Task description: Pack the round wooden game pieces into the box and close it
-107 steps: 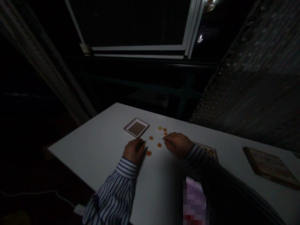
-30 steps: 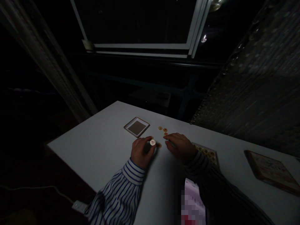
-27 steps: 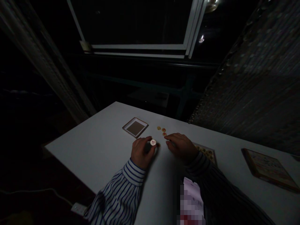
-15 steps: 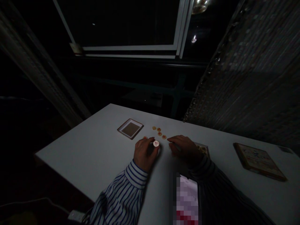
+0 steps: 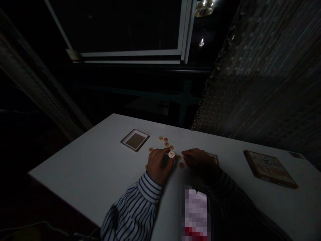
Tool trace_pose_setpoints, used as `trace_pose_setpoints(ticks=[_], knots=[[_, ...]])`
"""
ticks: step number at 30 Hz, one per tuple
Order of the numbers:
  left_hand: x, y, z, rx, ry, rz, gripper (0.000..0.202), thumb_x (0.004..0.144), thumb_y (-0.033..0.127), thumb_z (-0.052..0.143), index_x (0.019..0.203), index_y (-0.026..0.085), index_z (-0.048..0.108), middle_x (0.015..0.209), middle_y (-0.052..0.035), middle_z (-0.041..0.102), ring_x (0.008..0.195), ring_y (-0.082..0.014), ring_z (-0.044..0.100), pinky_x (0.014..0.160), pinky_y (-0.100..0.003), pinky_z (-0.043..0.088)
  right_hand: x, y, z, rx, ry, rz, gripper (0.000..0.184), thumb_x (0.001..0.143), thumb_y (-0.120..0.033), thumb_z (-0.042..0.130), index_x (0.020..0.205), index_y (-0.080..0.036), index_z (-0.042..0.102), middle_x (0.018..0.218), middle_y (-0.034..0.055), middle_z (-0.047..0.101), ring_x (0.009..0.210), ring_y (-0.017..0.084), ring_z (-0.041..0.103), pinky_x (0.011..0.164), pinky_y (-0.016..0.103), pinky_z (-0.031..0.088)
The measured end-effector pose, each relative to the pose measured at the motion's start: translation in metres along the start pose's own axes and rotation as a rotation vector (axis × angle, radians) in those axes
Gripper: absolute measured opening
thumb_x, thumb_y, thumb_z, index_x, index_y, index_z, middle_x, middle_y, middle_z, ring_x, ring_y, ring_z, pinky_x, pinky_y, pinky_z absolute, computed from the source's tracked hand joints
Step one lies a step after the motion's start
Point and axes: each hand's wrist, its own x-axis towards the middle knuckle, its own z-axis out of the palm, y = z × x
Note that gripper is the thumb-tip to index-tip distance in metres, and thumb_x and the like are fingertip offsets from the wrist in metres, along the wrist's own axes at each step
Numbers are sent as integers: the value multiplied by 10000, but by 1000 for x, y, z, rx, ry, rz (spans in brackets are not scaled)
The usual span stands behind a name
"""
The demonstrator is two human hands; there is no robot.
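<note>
Your left hand (image 5: 158, 164) pinches a pale disc (image 5: 171, 154); two red-marked discs (image 5: 179, 157) newly show beside your right hand (image 5: 200, 162), grip unclear, leaving more laid out

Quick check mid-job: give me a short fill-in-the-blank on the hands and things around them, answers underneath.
1. The left hand pinches a round piece whose markings are coloured ____.
2. The left sleeve is patterned with blue ____.
3. As the wearer sees it, the flat box lies to the ____ of the right hand.

Missing words: red; stripes; right.
</note>
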Motion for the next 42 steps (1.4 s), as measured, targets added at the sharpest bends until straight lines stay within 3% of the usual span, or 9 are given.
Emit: trace_pose_setpoints(ticks=[11, 23, 34, 42], knots=[[6, 10, 13, -55, -45, 2, 265, 757, 260, 582, 1009, 191, 536, 960, -67, 643, 900, -195, 573, 828, -376, 432, -6, 4, -4, -18, 82, 23, 248, 847, -265, 398, 884, -200, 635, 827, 45, 674, 756, 147, 607, 710, 278, 447], [12, 20, 33, -94, -72, -11, 254, 758, 267, 581, 999, 197, 548, 930, -60, 647, 892, -196, 576, 810, -374, 447, -6, 11, -16, 53, 77, 89, 208, 824, -245, 433, 878, -206, 630, 828, 41, 682, 752, 154, 625, 679, 279, 486], [-10, 18, 51, -136, -79, -10, 284, 750, 243, 598, 1021, 191, 530, 928, -63, 641, 877, -194, 573, 790, -367, 459, -14, 22, -6, 284, 133, 159, 187, 803, -264, 485, 907, -192, 623, 857, 46, 684, 772, 145, 635, 698, 264, 505], [-17, 19, 53, -122, -108, 46, 274, 768, 236, 571, 1034, 208, 512, 923, -56, 642, 871, -191, 574, 792, -371, 455, -13, 18, -11, 480, -38, 189, 168, 807, -275, 499, 831, -198, 646, 795, 23, 697, 719, 133, 644, 657, 238, 511]])
